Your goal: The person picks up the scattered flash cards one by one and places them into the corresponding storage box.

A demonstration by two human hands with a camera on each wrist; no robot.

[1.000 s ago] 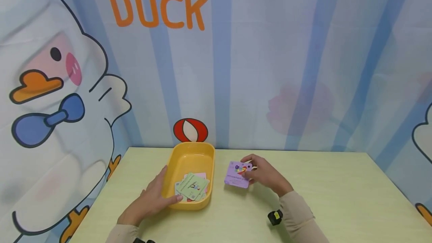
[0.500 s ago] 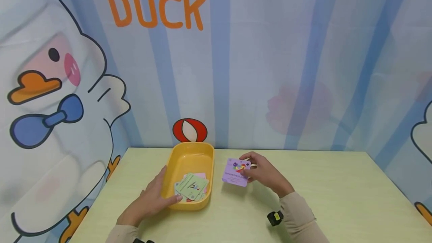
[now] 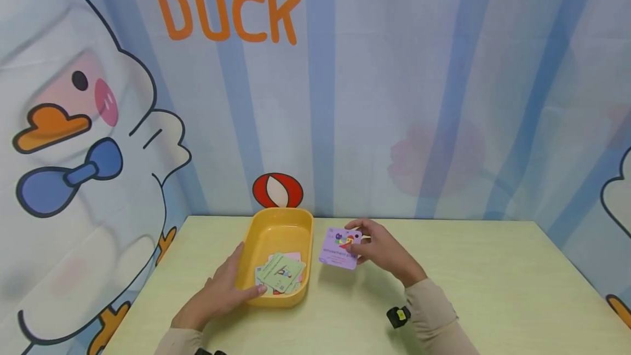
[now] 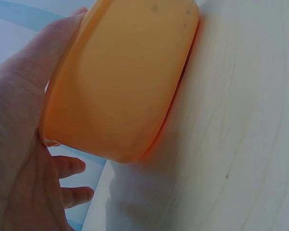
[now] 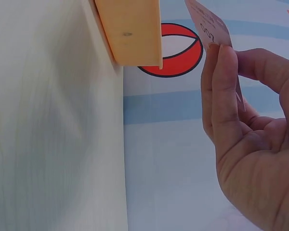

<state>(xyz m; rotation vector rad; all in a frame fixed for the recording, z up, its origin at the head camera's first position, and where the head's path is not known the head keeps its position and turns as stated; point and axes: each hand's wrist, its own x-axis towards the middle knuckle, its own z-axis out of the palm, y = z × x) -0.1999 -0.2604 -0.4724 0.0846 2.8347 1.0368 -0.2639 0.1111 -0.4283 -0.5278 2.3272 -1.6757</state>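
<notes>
A square purple card (image 3: 339,247) with a colourful picture and the words "amusement park" is pinched between the thumb and fingers of my right hand (image 3: 389,251), raised over the table to the right of the yellow tray (image 3: 310,245). Its back, printed with "007", shows edge-on in the right wrist view. My left hand (image 3: 219,293) holds the tray at its near left corner, thumb over the near rim and fingers along the left side. Inside the tray's near half several cards overlap, a green card (image 3: 280,273) uppermost; those beneath are partly hidden.
The pale yellow table (image 3: 473,278) runs back to a blue-striped fabric backdrop (image 3: 370,97) with duck pictures. A black wrist device (image 3: 398,316) sits by the right sleeve (image 3: 436,311).
My right hand has shifted slightly left and away from me with the purple card, bringing it nearer the tray. My left hand, the tray and the cards in it stay put.
</notes>
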